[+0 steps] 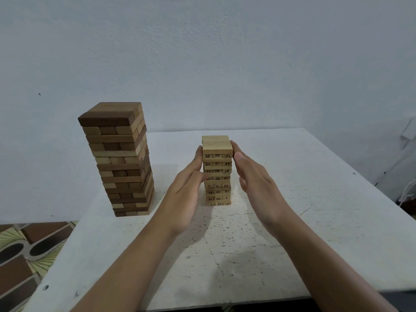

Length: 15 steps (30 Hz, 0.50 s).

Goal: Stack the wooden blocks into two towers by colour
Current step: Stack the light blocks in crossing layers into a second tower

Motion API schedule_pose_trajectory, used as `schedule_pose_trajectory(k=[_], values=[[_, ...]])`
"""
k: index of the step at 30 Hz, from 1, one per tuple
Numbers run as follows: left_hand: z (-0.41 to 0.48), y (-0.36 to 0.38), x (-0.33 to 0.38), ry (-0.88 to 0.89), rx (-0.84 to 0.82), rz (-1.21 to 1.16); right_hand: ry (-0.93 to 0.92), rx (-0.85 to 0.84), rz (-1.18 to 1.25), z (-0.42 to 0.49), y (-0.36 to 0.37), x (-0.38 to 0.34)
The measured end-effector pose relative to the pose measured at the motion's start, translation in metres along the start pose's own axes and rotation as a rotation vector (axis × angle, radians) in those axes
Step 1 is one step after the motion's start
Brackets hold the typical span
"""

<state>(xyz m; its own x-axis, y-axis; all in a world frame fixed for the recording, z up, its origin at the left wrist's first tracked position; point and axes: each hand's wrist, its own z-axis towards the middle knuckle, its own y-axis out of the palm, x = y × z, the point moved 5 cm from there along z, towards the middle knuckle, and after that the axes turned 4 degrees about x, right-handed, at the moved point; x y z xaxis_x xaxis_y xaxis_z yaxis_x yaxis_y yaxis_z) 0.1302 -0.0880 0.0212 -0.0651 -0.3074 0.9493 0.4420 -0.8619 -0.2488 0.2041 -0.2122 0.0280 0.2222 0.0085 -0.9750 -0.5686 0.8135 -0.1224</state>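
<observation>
A tall tower of dark and mid-brown wooden blocks (120, 158) stands at the table's left edge. A smaller tower of pale blocks with printed numbers (217, 170) stands in the middle of the table. My left hand (186, 192) lies flat against the pale tower's left side, fingers straight. My right hand (256, 183) lies flat against its right side, fingertips near the top layers. Neither hand holds a block.
The white speckled table (292, 221) ends close behind the towers at a pale wall. Patterned floor tiles (24, 255) show past the table's left edge. A cord and some fittings hang at the far right (407, 194).
</observation>
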Motion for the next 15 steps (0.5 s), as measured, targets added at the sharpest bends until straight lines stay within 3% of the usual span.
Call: schedule_pose_trajectory(k=[15], values=[[-0.0017, -0.0073, 0.0047, -0.023, 0.083, -0.039, 0.021, 0.086, -0.030, -0.0050, -0.0061, -0.0078]])
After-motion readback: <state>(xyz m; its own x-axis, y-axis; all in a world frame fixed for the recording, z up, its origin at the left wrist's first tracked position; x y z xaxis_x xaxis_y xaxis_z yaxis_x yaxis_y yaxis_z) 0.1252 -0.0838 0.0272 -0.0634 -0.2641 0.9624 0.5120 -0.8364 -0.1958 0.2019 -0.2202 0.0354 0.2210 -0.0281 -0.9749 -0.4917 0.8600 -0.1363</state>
